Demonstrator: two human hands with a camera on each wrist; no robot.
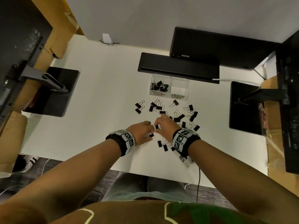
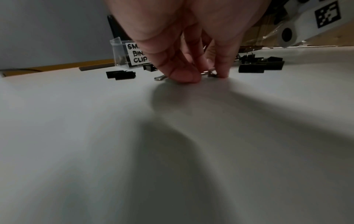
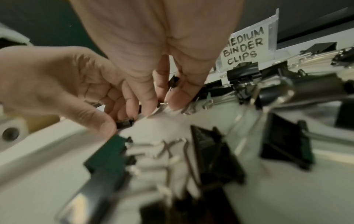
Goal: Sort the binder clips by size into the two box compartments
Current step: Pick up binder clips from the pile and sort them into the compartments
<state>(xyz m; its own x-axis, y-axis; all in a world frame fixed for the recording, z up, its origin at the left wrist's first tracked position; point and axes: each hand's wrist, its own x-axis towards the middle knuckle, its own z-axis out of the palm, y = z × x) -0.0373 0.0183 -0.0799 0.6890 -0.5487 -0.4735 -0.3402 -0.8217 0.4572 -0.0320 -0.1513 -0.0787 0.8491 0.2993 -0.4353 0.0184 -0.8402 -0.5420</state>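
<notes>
Hands meet at table (image 1: 100, 97) centre. Left hand (image 1: 142, 130) pinches small binder clip (image 1: 151, 135) against the surface; right hand (image 1: 164, 125) pinches another small clip (image 1: 157, 126) by its wire handles. Loose clips (image 1: 178, 117) scattered between hands and clear box (image 1: 187, 88). "Small" compartment (image 1: 159, 86) holds a pile of clips; "Medium" compartment (image 1: 178, 88) shows none.
</notes>
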